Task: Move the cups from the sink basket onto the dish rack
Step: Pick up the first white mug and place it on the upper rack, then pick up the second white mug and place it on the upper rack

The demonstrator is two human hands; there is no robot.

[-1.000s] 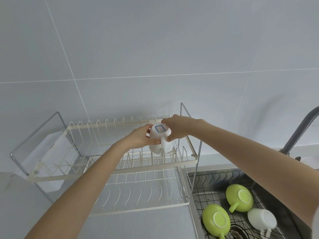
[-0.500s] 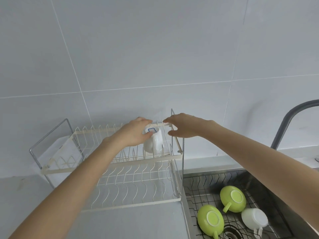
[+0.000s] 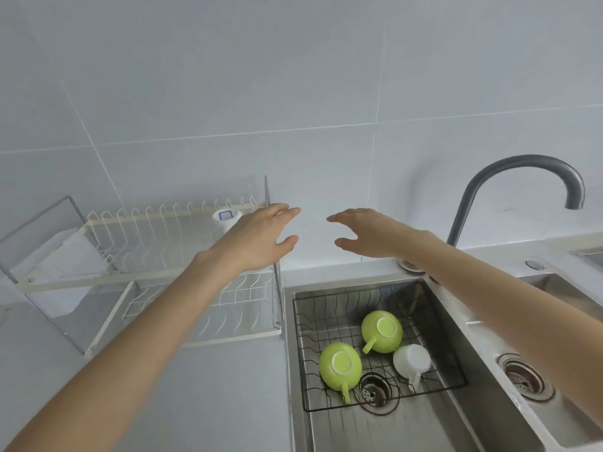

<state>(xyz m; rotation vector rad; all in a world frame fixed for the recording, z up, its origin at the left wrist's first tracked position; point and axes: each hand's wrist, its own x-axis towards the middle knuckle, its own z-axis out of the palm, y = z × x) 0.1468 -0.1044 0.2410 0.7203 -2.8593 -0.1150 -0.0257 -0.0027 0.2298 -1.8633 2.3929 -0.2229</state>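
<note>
A white cup (image 3: pixel 226 218) with a blue mark on its base stands upside down on the upper tier of the cream wire dish rack (image 3: pixel 137 275), partly hidden behind my left hand (image 3: pixel 257 239). That hand is open and empty, just right of the cup. My right hand (image 3: pixel 368 234) hovers open above the counter behind the sink. In the black wire sink basket (image 3: pixel 313 308) lie two green cups (image 3: pixel 381 331) (image 3: pixel 340 365) and one white cup (image 3: pixel 411 360), all upside down.
A dark curved faucet (image 3: pixel 509 177) rises at the right behind the steel sink (image 3: pixel 456 419). A second basin with a drain (image 3: pixel 525 376) lies further right. A clear tray (image 3: pixel 55 265) sits under the rack's left end. Tiled wall behind.
Both hands have let go of the white cup, which now stands on the rack's upper tier. The hands have moved right, away from the rack, and the view has swung towards the sink.
</note>
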